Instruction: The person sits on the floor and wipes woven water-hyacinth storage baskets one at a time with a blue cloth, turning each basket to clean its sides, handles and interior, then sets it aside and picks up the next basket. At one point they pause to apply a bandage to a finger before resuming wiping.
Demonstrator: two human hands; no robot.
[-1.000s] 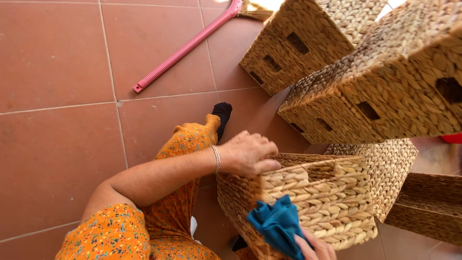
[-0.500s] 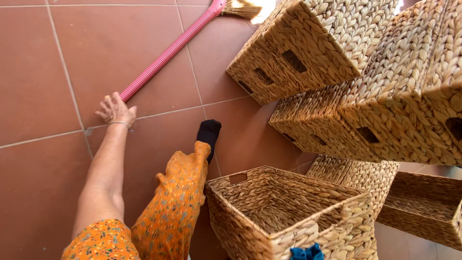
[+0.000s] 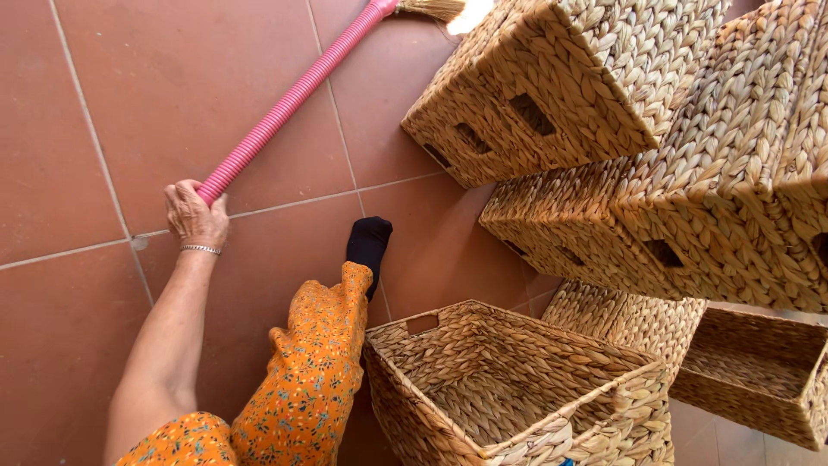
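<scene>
My left hand [image 3: 197,214] lies on the terracotta tile floor with its fingers wrapped over the near end of a pink ribbed broom handle [image 3: 293,97]. The handle runs up and to the right to straw bristles [image 3: 431,9] at the top edge. A silver bracelet sits on that wrist. My leg in orange flowered trousers [image 3: 310,362] and a black sock [image 3: 369,246] stretches out beside an open woven basket [image 3: 517,388]. My right hand is out of view; only a scrap of blue cloth [image 3: 566,462] shows at the bottom edge.
Several woven wicker baskets are stacked and tipped at the right [image 3: 561,86], with another open one at the lower right [image 3: 759,380]. Reddish floor tiles [image 3: 129,86] fill the left side.
My left hand left the basket rim, reached out across the floor to the left and closed on the broom handle's end. The right hand and most of the blue cloth have dropped out of view.
</scene>
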